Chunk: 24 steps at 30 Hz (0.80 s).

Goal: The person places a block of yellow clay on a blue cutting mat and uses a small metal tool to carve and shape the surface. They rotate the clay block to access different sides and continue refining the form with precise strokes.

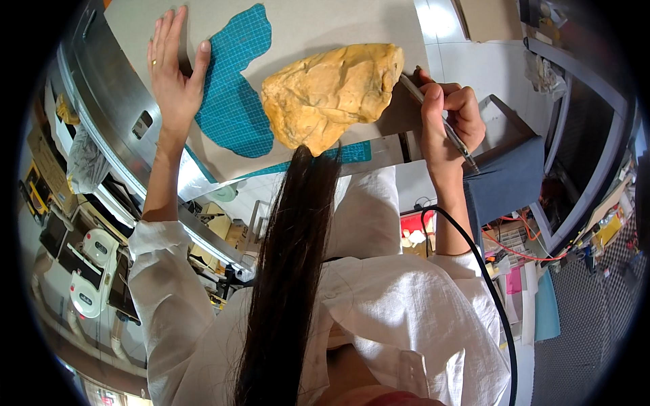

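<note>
Risks first. The yellow foam lump [332, 95] sits loose on the grey sheet [325, 27], upper middle of the work table, and neither hand pins it. The tool tip meets its right edge, so a hard push would likely shove or spin the lump instead of cutting into it. The black cord [474, 257] hangs off the tool's back end and runs down past the person's right forearm and white sleeve. My guess is it could snag on the sleeve or the table corner and jerk the tip off line. The long dark hair [291, 271] hangs straight down the middle, its end just under the lump (close to the work, could drift into the tip). The sheet may also slip if the left palm lifts.

Hands:
- Left hand [172, 71]: fully open, fingers spread and straight, palm flat on the grey sheet, thumb tip at the edge of the teal cutting mat [237, 101]. Grips nothing, only presses. Well apart from the lump.
- Right hand [450, 122]: fingers curled tight round a slim pen-like metal tool [440, 118], held like a pencil, tip pointing up-left at the lump's right side. Actual contact is hard to tell (tip partly hidden by the lump's edge).

The hands are wide apart, with the lump between them.
</note>
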### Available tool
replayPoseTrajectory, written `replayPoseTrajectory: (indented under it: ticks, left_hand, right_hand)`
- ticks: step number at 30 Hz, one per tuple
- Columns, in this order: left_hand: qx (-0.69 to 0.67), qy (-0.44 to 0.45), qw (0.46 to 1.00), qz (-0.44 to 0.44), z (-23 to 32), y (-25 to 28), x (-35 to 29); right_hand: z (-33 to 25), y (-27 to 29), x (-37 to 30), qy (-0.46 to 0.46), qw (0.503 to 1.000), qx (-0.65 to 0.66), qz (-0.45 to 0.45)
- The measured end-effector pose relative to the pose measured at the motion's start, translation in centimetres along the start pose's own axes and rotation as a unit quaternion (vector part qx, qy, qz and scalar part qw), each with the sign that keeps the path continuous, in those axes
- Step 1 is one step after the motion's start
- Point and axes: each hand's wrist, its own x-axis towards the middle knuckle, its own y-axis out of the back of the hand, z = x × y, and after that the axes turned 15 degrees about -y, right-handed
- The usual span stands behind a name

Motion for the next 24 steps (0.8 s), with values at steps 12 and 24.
replayPoseTrajectory:
  ticks: [12, 24]
  left_hand:
    - [-0.006, -0.004, 1.0, 0.003, -0.1, 0.05, 0.0]
    - [-0.003, -0.005, 1.0, 0.005, 0.14, 0.18, 0.21]
  right_hand:
    - [0.06, -0.05, -0.12, 0.005, 1.0, -0.012, 0.001]
    - [-0.06, 0.05, -0.62, -0.002, 1.0, 0.026, -0.002]
